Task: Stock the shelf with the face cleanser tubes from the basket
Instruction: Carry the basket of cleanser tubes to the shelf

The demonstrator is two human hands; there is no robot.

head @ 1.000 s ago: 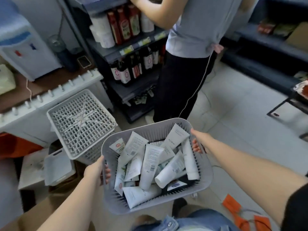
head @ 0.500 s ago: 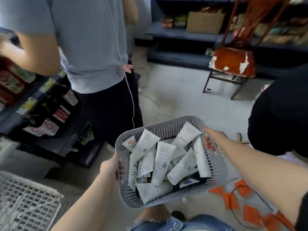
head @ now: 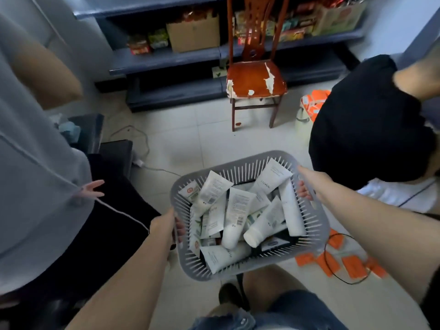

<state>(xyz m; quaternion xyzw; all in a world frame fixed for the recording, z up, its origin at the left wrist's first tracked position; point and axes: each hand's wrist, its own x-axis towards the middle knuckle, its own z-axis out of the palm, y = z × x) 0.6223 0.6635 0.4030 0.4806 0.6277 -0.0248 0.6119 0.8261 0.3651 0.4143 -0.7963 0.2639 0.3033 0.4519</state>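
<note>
Stocking hasn't begun, I judge: my left hand (head: 166,226) and right hand (head: 309,184) grip the grey slatted plastic basket (head: 316,225) by its sides, white cleanser tubes (head: 235,215) all heaped inside, none shelved.

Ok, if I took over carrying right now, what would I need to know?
Left hand grips the left rim of the grey basket; right hand grips the right rim.
The face cleanser tubes lie piled loose inside the basket, held above the floor.
Done: basket picked up. No tube shelved yet.
Left: carry it to the shelf and place every tube. Mind the wooden chair ahead and people on both sides.
</note>
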